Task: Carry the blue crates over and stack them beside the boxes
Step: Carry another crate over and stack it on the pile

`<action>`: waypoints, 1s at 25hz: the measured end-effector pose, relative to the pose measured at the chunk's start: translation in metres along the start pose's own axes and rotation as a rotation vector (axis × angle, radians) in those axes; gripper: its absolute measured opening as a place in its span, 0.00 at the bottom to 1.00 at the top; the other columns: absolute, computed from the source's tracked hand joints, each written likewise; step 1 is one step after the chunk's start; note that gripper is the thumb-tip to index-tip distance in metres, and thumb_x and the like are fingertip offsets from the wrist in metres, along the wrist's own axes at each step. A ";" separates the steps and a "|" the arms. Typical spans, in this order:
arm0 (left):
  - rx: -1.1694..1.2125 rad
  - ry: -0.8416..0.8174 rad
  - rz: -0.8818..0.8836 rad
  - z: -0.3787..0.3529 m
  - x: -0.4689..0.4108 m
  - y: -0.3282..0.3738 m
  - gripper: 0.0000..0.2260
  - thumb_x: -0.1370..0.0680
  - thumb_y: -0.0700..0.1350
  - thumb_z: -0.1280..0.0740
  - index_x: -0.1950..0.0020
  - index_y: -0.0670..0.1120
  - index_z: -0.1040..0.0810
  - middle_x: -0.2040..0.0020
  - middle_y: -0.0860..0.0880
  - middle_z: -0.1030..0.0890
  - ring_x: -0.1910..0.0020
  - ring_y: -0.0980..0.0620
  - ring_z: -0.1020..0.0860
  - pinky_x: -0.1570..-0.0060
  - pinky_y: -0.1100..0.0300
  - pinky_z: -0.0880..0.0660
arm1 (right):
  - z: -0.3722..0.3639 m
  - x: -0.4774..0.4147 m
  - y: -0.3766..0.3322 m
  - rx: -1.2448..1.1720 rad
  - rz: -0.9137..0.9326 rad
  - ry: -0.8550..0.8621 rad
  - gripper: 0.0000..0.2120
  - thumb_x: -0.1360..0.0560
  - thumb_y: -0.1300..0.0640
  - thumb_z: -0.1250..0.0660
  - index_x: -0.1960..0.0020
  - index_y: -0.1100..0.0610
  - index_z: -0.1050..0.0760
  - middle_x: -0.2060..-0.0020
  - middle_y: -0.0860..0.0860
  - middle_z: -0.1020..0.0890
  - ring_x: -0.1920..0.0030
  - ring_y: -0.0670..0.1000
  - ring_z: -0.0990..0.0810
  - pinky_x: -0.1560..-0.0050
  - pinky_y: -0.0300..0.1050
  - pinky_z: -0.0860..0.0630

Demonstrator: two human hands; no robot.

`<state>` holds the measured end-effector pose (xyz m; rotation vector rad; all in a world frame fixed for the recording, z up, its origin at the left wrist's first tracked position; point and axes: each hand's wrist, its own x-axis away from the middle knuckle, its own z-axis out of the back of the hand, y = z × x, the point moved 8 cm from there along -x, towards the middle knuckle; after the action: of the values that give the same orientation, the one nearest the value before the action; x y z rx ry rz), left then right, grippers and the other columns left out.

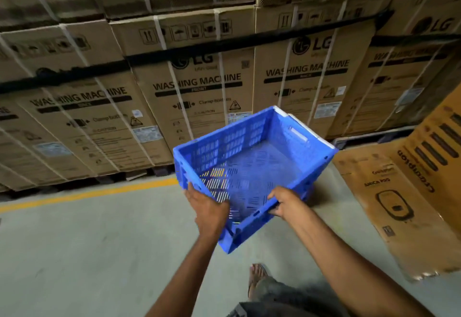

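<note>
Both hands clamped on near rim of empty blue crate (252, 167), held off floor, tilted. L hand (208, 206) at near-left corner, R hand (285, 203) on near-right rim. Boxes (194, 84) stacked just beyond crate.

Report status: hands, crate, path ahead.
Left hand and right hand both grip empty blue perforated plastic crate, carried off the floor. Flattened brown cardboard sheet lies right.

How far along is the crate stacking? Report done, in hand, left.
Done: no stacked crates show beside the strapped cardboard washing-machine boxes.
In hand: the left hand and right hand grip the near rim of one empty blue perforated plastic crate, held above the grey floor.
Left: setting it down and fetching any others, none visible.
</note>
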<state>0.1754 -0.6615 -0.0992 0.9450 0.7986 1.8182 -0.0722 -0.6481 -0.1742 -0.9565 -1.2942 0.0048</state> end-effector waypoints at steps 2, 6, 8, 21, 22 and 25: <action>0.109 -0.133 0.228 -0.024 -0.049 -0.008 0.39 0.38 0.50 0.33 0.28 0.43 0.36 0.38 0.38 0.21 0.42 0.38 0.21 0.41 0.43 0.24 | -0.022 -0.025 -0.021 -0.062 0.002 0.057 0.11 0.25 0.74 0.45 0.61 0.63 0.32 0.63 0.60 0.28 0.68 0.57 0.27 0.83 0.56 0.25; 0.169 -0.313 0.268 -0.050 -0.132 0.007 0.22 0.40 0.43 0.35 0.46 0.45 0.25 0.55 0.43 0.19 0.62 0.46 0.23 0.62 0.54 0.27 | -0.052 -0.062 -0.044 -0.130 -0.005 0.128 0.12 0.28 0.71 0.38 0.45 0.65 0.27 0.48 0.62 0.22 0.54 0.61 0.20 0.75 0.57 0.21; 0.154 -0.365 0.244 -0.064 -0.166 0.018 0.20 0.40 0.43 0.35 0.48 0.47 0.26 0.55 0.44 0.19 0.61 0.46 0.23 0.60 0.52 0.25 | -0.066 -0.077 -0.053 -0.089 -0.028 0.106 0.18 0.27 0.68 0.35 0.38 0.64 0.29 0.46 0.61 0.23 0.50 0.61 0.20 0.76 0.51 0.20; 0.312 -0.394 0.327 -0.170 -0.309 -0.027 0.26 0.33 0.46 0.36 0.35 0.58 0.31 0.49 0.45 0.18 0.50 0.39 0.19 0.45 0.47 0.23 | -0.147 -0.110 -0.050 1.575 0.639 0.792 0.48 0.39 0.28 0.31 0.24 0.48 0.35 0.32 0.65 0.34 0.37 0.64 0.33 0.40 0.63 0.32; 0.311 -0.413 0.306 -0.176 -0.302 -0.030 0.26 0.33 0.45 0.36 0.35 0.57 0.31 0.47 0.46 0.18 0.49 0.40 0.20 0.46 0.47 0.23 | -0.142 -0.114 -0.061 1.659 0.631 0.881 0.40 0.37 0.36 0.26 0.29 0.48 0.30 0.33 0.62 0.33 0.39 0.63 0.33 0.40 0.63 0.32; 0.338 -0.376 0.262 -0.178 -0.306 -0.022 0.25 0.35 0.47 0.36 0.37 0.55 0.30 0.43 0.48 0.20 0.47 0.41 0.20 0.46 0.46 0.23 | -0.165 -0.151 -0.093 1.845 0.775 0.666 0.31 0.40 0.62 0.24 0.38 0.50 0.21 0.37 0.55 0.24 0.40 0.63 0.26 0.43 0.59 0.29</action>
<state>0.1217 -0.9571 -0.2887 1.6209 0.7817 1.6701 -0.0344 -0.8797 -0.2332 0.2765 0.0907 1.1598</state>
